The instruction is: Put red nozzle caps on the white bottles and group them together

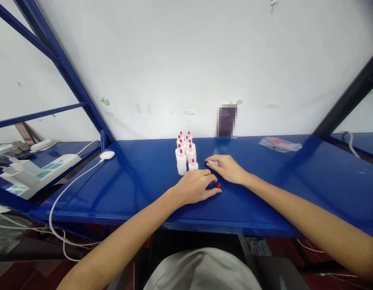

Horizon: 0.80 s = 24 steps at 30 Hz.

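White squeeze bottles (181,163) with pointed red caps stand upright in two rows on the blue table. The nearest bottle of the right-hand row (193,164) is partly hidden behind my left hand (196,186). That hand rests low over the tabletop, its thumb and fingers apart around a few small red caps (219,185). Just to the right, my right hand (230,168) lies on the table, closed on a small white object (215,163). Most of that object is covered by the fingers, so its kind is unclear.
A clear plastic bag (280,143) with something red inside lies at the back right. On the left sit a round white charger (107,155) with its cable and a power strip (50,171). A blurred dark rectangle (226,121) stands by the wall; blue posts (71,80) frame the table (129,181).
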{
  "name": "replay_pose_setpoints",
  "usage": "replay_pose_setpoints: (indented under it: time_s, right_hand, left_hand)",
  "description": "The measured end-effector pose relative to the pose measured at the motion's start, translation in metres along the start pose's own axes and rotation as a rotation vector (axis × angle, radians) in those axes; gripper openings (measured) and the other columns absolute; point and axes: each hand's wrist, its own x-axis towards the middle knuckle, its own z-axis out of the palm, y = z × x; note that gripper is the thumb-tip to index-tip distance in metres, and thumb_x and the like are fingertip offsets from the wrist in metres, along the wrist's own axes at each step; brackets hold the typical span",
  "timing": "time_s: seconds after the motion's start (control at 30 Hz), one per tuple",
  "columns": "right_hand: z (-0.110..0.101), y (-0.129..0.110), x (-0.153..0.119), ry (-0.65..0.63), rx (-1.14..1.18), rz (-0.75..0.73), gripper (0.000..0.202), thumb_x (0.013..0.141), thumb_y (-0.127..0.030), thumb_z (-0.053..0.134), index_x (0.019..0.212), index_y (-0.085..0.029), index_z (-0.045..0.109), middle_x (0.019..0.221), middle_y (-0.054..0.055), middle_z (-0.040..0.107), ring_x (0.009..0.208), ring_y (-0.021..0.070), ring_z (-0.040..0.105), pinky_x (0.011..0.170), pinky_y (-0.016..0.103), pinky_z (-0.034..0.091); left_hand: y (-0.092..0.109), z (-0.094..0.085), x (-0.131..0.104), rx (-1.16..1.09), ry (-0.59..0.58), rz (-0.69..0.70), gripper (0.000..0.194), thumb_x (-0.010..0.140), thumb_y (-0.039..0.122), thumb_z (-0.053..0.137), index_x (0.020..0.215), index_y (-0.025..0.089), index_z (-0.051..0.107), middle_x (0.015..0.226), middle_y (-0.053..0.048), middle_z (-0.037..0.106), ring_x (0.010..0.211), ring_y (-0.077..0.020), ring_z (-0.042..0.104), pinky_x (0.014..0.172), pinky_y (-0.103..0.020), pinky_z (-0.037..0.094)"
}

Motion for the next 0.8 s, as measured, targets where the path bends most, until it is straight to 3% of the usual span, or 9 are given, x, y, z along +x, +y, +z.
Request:
replay_pose_setpoints:
  time_s: [0.13, 0.33, 0.47, 0.57, 0.7, 0.8]
  right_hand:
    - [0.001, -0.001, 0.000, 0.042, -0.020, 0.007, 0.028, 0.093, -0.029, 0.051, 0.106, -0.018, 0.073, 0.112, 0.008, 0.074, 0.103, 0.0253, 0.069, 0.094, 0.038, 0.051]
    - [0.000, 0.000, 0.000, 0.140, 0.163, 0.077, 0.035, 0.091, -0.028, 0.053, 0.125, -0.019, 0.056, 0.094, 0.005, 0.075, 0.088, 0.0217, 0.070, 0.086, 0.038, 0.052]
    - [-0.003, -0.002, 0.001, 0.158, 0.408, 0.130, 0.025, 0.090, -0.033, 0.051, 0.108, -0.018, 0.060, 0.079, 0.002, 0.066, 0.067, 0.0168, 0.065, 0.065, 0.030, 0.052]
    - [-0.005, -0.008, -0.001, 0.089, 0.446, 0.125, 0.021, 0.089, -0.032, 0.047, 0.092, -0.018, 0.063, 0.072, 0.000, 0.060, 0.056, 0.0131, 0.057, 0.056, 0.027, 0.045]
    - [-0.008, -0.019, -0.008, 0.041, 0.459, 0.025, 0.021, 0.088, -0.026, 0.041, 0.083, -0.018, 0.059, 0.063, -0.002, 0.054, 0.057, 0.0132, 0.050, 0.058, 0.027, 0.040]
    - [-0.009, -0.027, -0.015, -0.040, 0.468, -0.103, 0.017, 0.084, -0.023, 0.040, 0.071, -0.019, 0.052, 0.059, -0.003, 0.047, 0.055, 0.0128, 0.044, 0.056, 0.027, 0.035]
  left_hand:
    - [0.000, 0.002, 0.003, 0.008, -0.025, -0.019, 0.033, 0.095, 0.046, 0.053, 0.107, 0.020, 0.070, 0.092, -0.004, 0.066, 0.080, -0.0172, 0.064, 0.068, -0.027, 0.048]
    - [0.000, 0.007, 0.004, 0.003, 0.005, 0.041, 0.030, 0.098, 0.039, 0.048, 0.111, 0.021, 0.069, 0.097, -0.004, 0.066, 0.079, -0.0150, 0.065, 0.069, -0.026, 0.049]
    - [-0.001, 0.009, 0.005, -0.066, 0.032, 0.114, 0.024, 0.097, 0.029, 0.051, 0.104, 0.016, 0.070, 0.097, -0.005, 0.067, 0.082, -0.0140, 0.065, 0.075, -0.025, 0.052]
    - [-0.002, 0.009, 0.005, -0.156, 0.206, 0.125, 0.020, 0.097, 0.026, 0.053, 0.100, 0.014, 0.069, 0.096, -0.006, 0.069, 0.085, -0.0142, 0.066, 0.079, -0.026, 0.053]
    - [-0.003, 0.004, 0.002, -0.232, 0.619, 0.064, 0.015, 0.095, 0.023, 0.056, 0.102, 0.015, 0.066, 0.093, -0.006, 0.072, 0.080, -0.0121, 0.066, 0.077, -0.025, 0.055]
    - [-0.003, 0.001, 0.002, -0.230, 0.752, 0.062, 0.013, 0.093, 0.020, 0.059, 0.104, 0.015, 0.066, 0.089, -0.005, 0.072, 0.073, -0.0101, 0.065, 0.072, -0.023, 0.055]
